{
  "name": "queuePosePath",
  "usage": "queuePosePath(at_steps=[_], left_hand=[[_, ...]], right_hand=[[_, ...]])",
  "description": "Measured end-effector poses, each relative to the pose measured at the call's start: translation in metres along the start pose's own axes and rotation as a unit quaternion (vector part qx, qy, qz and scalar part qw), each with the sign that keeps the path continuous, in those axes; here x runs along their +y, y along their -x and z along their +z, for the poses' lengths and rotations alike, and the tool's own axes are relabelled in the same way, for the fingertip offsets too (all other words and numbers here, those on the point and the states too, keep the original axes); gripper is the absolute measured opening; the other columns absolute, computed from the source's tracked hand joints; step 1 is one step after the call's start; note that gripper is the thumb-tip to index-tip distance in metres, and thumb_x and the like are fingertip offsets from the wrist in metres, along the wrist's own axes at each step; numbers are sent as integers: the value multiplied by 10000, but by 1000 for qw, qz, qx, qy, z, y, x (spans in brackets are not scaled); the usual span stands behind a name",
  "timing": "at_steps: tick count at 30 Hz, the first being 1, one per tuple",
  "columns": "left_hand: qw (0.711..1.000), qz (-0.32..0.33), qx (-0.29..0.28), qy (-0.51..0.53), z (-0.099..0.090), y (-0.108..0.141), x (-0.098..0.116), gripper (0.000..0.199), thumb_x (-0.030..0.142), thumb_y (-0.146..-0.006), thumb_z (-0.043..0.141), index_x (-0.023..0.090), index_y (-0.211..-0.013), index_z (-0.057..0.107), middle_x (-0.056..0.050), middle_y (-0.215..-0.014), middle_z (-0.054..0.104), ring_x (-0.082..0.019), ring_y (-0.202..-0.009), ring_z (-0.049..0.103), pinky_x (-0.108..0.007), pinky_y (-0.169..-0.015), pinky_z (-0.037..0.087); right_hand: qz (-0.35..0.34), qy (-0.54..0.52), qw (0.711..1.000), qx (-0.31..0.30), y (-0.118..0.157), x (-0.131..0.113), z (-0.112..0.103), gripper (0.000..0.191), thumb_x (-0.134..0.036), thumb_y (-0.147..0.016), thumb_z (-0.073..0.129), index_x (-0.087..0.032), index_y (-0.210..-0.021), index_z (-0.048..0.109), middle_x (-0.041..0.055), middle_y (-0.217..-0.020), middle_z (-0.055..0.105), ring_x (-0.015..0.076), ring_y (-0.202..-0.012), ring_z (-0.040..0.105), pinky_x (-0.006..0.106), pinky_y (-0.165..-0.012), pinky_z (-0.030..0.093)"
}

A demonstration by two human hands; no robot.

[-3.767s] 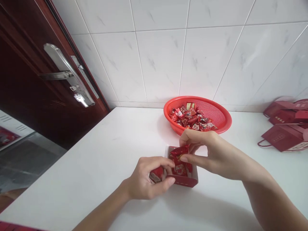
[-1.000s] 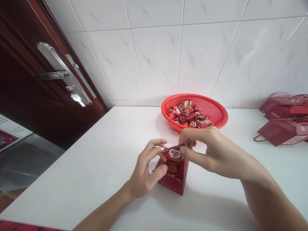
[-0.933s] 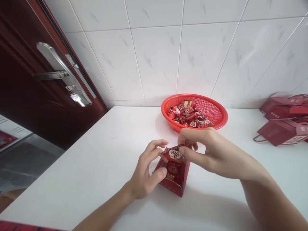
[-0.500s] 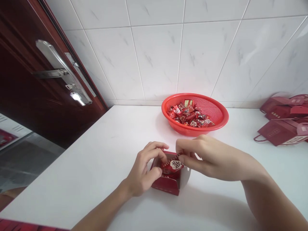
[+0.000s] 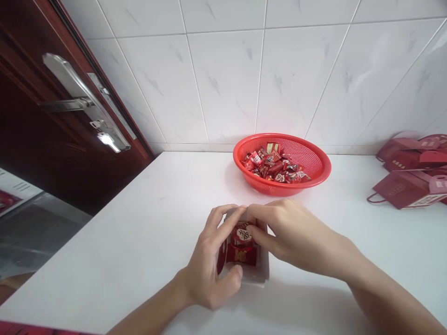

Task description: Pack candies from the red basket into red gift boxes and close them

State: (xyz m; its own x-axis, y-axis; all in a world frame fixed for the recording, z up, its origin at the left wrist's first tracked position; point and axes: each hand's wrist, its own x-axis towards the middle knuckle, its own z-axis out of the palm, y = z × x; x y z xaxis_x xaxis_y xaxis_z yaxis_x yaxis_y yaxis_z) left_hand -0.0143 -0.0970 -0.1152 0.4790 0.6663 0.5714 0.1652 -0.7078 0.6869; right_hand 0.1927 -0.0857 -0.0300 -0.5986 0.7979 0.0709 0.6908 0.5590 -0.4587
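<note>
A small red cardboard box (image 5: 264, 269) stands on the white table between my hands, its top open and its pale inside showing. Two red-wrapped candies lie in it: one with a white label and dark characters (image 5: 242, 233), the other with a gold mark (image 5: 242, 255). My left hand (image 5: 213, 256) curves round the box's left side, fingertips at the far edge and thumb by the near edge. At the right and far walls, my right hand (image 5: 279, 230) grips the box, its thumb reaching inside beside the labelled candy. Its other fingertips are partly hidden.
Behind the box, a red plastic colander (image 5: 316, 171) holds many wrapped candies (image 5: 274, 165). Several red gift boxes with handles (image 5: 401, 188) stand at the right. A tiled wall (image 5: 223, 83) backs the white table (image 5: 132, 232); a dark red door (image 5: 31, 130) is at the left.
The candy pinched in my right hand has gone down into the box and been let go. Both hands have moved onto the box's walls, and the box has turned slightly.
</note>
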Motion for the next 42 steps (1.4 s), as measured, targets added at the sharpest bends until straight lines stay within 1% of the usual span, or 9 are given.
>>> queuePosePath(at_steps=[10, 17, 20, 23, 26, 30, 33, 37, 42], left_hand=[[999, -23, 45, -8, 6, -1, -2, 823, 205, -775, 508, 297, -1580, 369, -102, -1386, 443, -335, -1314, 460, -507, -1068, 447], [998, -32, 49, -14, 6, 1, -2, 797, 207, -798, 512, 304, -1578, 377, -97, -1400, 440, -326, -1325, 458, -506, -1089, 437], [998, -32, 54, -26, 7, 2, -4, 797, 219, -801, 526, 295, -1581, 378, -104, -1403, 439, -338, -1338, 453, -525, -1104, 424], [998, -20, 58, -24, 10, 4, -6, 808, 224, -809, 533, 278, -1595, 356, -120, -1395, 431, -343, -1311, 493, -513, -1059, 468], [998, 3, 59, -17, 13, 3, -5, 821, 216, -822, 520, 282, -1614, 311, -126, -1394, 420, -332, -1280, 535, -491, -1015, 507], [998, -5, 53, -43, 14, 2, -2, 809, 220, -826, 532, 295, -1605, 326, -115, -1404, 422, -329, -1330, 480, -510, -1092, 453], [998, -2, 41, -50, 16, 3, -1, 786, 276, -843, 548, 275, -1599, 336, -119, -1428, 408, -338, -1360, 438, -506, -1115, 430], [998, 25, 19, -52, 18, 3, -1, 805, 300, -844, 552, 249, -1610, 313, -131, -1447, 393, -346, -1354, 432, -510, -1120, 412], [999, 18, 6, -26, 20, 4, -3, 799, 333, -857, 563, 267, -1612, 311, -132, -1464, 389, -351, -1350, 439, -520, -1124, 403]], right_hand=[[47, 42, 998, -5, -12, -1, 20, 171, -82, -918, 511, -175, -862, 643, -19, -669, 619, 84, -480, 374, 280, -512, 180], [44, 102, 994, -12, -7, 2, 11, 235, -44, -919, 504, -182, -998, 676, 16, -736, 668, 113, -548, 495, 276, -561, 242], [-27, 107, 994, 11, 0, -2, 8, 214, -9, -888, 522, -170, -900, 663, 17, -705, 640, 137, -607, 494, 283, -600, 285], [-169, 95, 981, 29, 2, -8, 9, 222, 19, -877, 531, -161, -789, 626, 28, -711, 626, 163, -720, 495, 294, -666, 335], [-253, 87, 963, -23, 0, -10, 11, 212, 31, -857, 546, -154, -788, 621, 23, -720, 623, 158, -718, 466, 295, -670, 347], [-133, 81, 982, -109, 1, 0, 7, 189, -5, -855, 562, -158, -758, 618, 1, -718, 603, 119, -580, 393, 284, -544, 274], [-67, 82, 984, -146, 5, 9, 3, 238, 25, -834, 537, -156, -714, 635, 10, -739, 616, 107, -569, 411, 278, -546, 271], [-91, 97, 971, -198, 2, 8, 8, 242, 18, -843, 555, -150, -735, 692, 46, -770, 678, 144, -685, 540, 280, -611, 320], [-105, 195, 941, -254, -16, 1, 21, 204, -53, -897, 585, -115, -802, 754, 117, -876, 757, 234, -872, 643, 322, -646, 332]])
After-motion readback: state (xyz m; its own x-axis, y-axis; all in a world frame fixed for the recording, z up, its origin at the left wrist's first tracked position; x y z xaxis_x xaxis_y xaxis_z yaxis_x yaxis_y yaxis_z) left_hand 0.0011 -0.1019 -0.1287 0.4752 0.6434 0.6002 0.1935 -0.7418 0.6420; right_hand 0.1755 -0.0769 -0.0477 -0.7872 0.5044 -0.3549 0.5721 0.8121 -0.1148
